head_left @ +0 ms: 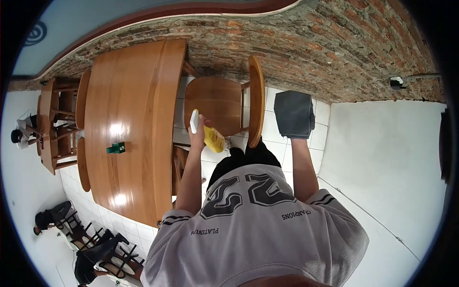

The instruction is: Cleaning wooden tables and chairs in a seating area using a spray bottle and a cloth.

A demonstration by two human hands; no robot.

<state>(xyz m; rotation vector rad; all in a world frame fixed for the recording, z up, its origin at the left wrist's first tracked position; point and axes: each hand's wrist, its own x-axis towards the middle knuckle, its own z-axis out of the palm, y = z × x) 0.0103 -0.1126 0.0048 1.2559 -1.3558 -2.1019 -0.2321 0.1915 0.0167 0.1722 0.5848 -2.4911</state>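
My left hand (197, 134) is closed round a yellow spray bottle (213, 139) with a white trigger head (194, 121), held near the table's edge and the seat of a wooden chair (213, 103). A folded dark grey cloth (294, 114) lies over my right hand (299, 141), which is stretched forward on the right. The cloth hides the fingers of that hand, so their pose does not show. Left of me stands a glossy brown wooden table (148, 158), with a small green table marker (116, 148) on its top.
A rough brick wall (287, 43) runs along the far side, and a white wall (382, 158) is on my right. White tiles (275, 131) cover the floor. More wooden chairs (83, 162) line the table's left side. Several other people are farther off at the left.
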